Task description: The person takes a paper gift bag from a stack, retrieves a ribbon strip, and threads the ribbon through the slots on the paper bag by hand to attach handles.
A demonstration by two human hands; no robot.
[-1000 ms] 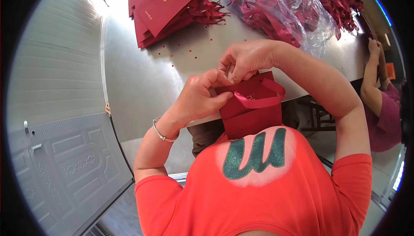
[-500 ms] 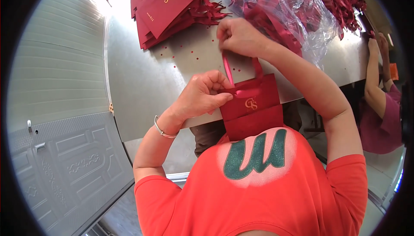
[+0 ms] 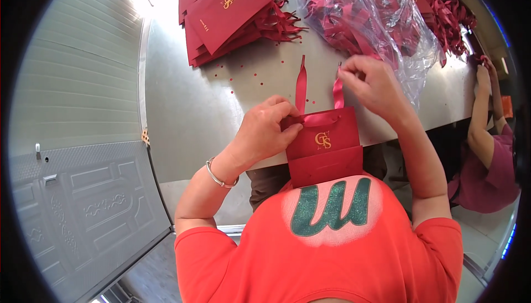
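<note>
A dark red paper gift bag (image 3: 324,153) with a gold emblem lies at the table's near edge, close against my body. Its pink-red ribbon (image 3: 322,119) runs across the upper part, and two loose ends stretch away over the table. My left hand (image 3: 266,128) pinches the bag's upper left corner, with thumb and forefinger at the ribbon there. The right-hand ribbon end (image 3: 338,94) stands up, its tip between the thumb and fingers of my right hand (image 3: 371,84). The left ribbon end (image 3: 301,87) lies free.
A pile of similar red bags (image 3: 224,15) lies at the far left of the metal table (image 3: 188,131). Clear plastic (image 3: 381,32) holds more red bags and ribbons at the far right. Small red dots (image 3: 255,75) are scattered between. Another person's arm (image 3: 481,120) shows at right.
My right hand has moved right, from the left ribbon end to the right one. The left end now lies loose, and the ribbon across the bag shows more fully. My left hand stays at the corner.
</note>
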